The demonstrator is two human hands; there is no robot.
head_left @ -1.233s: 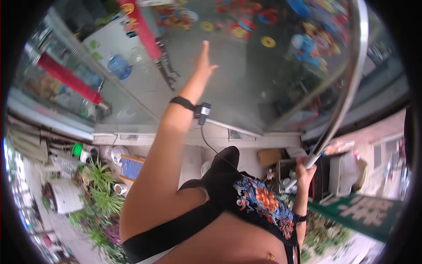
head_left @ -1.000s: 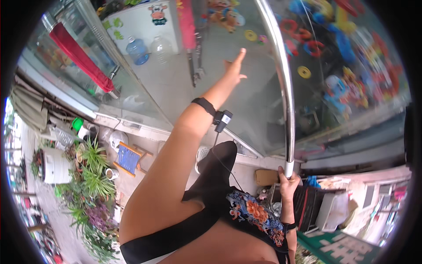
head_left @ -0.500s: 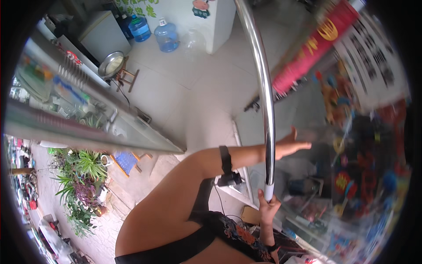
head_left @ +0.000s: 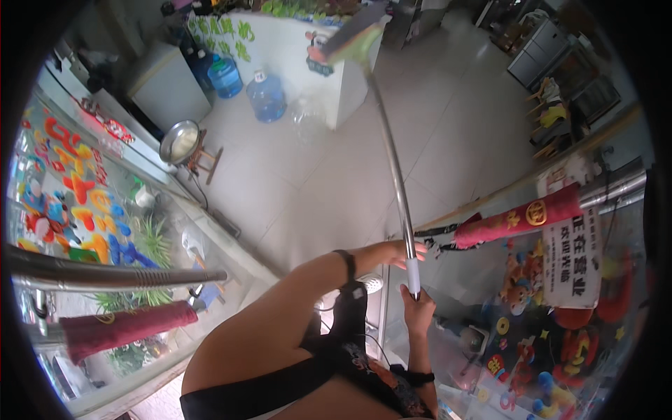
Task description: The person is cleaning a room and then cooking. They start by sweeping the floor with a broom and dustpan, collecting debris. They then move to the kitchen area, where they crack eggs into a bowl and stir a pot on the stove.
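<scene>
A window squeegee (head_left: 392, 150) on a long metal pole slants up and away from me, its pale green head (head_left: 360, 49) with a dark strip raised in front of the white counter. My right hand (head_left: 418, 308) is closed round the white grip at the pole's lower end. Just above it, my left hand (head_left: 402, 253) lies behind the pole, with fingertips showing past its right side. These fingers look stretched out rather than wrapped round it; the pole hides part of the palm.
Glass doors flank me, with a red-sleeved handle (head_left: 518, 215) at right and another red sleeve (head_left: 129, 329) at left. Ahead stand a white counter (head_left: 280, 52), blue water bottles (head_left: 266, 96) and a metal basin (head_left: 180, 142) on a wooden stool. A white sign (head_left: 572, 262) hangs at right.
The squeegee's head has come into view at the top, and the pole leans more to the left. My left hand has drawn back toward the pole. The view has shifted, showing both doors more sharply.
</scene>
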